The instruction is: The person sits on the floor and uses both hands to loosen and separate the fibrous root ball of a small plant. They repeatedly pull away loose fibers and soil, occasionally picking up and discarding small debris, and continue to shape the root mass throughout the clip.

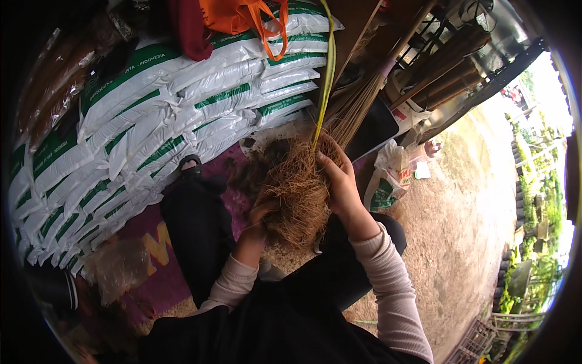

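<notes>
A shaggy bundle of brown coconut fibre (298, 200) is between my hands, above my knees. My right hand (338, 175) grips its upper right side, the thumb pressed near the base of a yellow-green strap (328, 73). This strap rises from the top of the bundle towards the top of the view. At the lower left side of the fibre is my left hand (260, 220), blurred, its fingers against the strands and partly hidden by them. Loose dark fibre (254, 170) lies on the purple mat (232, 164) beyond the bundle.
Stacked white-and-green plastic sacks (182, 95) fill the left, with an orange bag (227, 16) on top. A stick broom (359, 109) leans behind the bundle. A crumpled printed sack (388, 175) lies on the concrete floor (454, 195) at right. Clear plastic (118, 268) lies at lower left.
</notes>
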`<act>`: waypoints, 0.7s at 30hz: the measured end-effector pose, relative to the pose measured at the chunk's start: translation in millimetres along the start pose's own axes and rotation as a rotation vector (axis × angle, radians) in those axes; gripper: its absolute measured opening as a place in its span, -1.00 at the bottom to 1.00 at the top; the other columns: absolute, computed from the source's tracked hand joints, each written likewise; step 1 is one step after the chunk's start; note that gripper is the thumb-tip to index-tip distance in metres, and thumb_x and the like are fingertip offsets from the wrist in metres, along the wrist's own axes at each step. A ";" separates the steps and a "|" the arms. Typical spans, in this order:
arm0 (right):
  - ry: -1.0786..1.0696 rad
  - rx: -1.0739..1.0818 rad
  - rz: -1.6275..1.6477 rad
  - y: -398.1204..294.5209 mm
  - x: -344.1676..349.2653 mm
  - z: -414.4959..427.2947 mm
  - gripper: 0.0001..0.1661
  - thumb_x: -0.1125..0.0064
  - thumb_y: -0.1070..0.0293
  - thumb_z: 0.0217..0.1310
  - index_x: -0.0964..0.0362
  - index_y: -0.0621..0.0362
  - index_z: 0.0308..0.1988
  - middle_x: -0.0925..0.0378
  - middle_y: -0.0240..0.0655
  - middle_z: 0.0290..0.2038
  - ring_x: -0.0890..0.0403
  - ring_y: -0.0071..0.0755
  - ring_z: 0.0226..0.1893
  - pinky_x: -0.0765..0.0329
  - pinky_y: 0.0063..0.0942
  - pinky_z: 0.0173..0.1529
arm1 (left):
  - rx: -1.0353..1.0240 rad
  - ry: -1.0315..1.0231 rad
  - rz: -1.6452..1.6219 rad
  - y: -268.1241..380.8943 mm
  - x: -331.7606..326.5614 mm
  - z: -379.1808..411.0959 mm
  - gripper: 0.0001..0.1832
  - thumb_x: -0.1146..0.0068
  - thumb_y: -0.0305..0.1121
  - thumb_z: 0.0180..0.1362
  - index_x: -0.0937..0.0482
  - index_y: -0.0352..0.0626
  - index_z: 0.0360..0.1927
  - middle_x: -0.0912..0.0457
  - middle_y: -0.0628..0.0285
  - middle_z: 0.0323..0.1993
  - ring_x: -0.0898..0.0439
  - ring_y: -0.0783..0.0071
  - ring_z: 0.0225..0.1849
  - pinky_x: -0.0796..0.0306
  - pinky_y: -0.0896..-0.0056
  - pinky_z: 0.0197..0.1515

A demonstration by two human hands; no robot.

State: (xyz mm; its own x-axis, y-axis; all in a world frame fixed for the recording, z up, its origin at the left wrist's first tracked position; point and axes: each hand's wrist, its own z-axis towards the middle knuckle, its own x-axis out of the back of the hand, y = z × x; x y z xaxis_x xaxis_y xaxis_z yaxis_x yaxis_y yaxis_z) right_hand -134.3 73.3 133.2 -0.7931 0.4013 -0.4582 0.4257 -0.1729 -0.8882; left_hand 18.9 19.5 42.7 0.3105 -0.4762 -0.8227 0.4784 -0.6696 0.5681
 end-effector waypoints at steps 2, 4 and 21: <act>0.032 0.035 0.046 3.8 -0.3 0.6 -0.54 0.01 0.40 0.27 -0.23 0.26 0.14 -0.46 -0.24 -0.05 -0.53 -0.41 -0.10 -0.48 -0.50 0.00 | -0.003 -0.002 -0.017 -1.7 4.1 1.6 -0.27 0.04 -0.46 0.02 -0.07 -0.22 0.33 -0.27 0.11 0.24 -0.28 0.33 0.25 -0.11 0.32 0.30; 0.118 0.064 -0.007 10.7 2.5 2.0 -0.64 0.06 0.43 0.29 -0.29 0.25 0.07 -0.47 -0.26 -0.07 -0.53 -0.45 -0.14 -0.49 -0.52 -0.04 | -0.029 -0.018 0.019 -1.6 5.3 6.3 -0.28 0.04 -0.46 0.03 -0.07 -0.22 0.33 -0.27 0.11 0.25 -0.27 0.33 0.25 -0.11 0.32 0.30; 0.011 0.310 -0.630 32.2 2.7 -2.3 -0.48 0.20 0.45 0.33 -0.07 0.28 0.26 -0.20 -0.15 0.25 -0.20 -0.27 0.27 -0.10 -0.39 0.32 | -0.354 0.001 0.855 -2.4 -2.3 24.6 -0.29 -0.01 -0.39 0.11 -0.04 -0.24 0.34 -0.07 -0.03 0.32 -0.06 0.18 0.37 -0.03 0.22 0.35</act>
State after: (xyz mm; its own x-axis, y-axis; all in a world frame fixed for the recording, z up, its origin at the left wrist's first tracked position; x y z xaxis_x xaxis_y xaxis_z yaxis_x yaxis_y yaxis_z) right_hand -121.8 71.0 103.5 -0.8430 0.5178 0.1460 -0.2587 -0.1523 -0.9539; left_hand -3.2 8.2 43.7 0.6742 -0.7276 -0.1266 0.3097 0.1229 0.9429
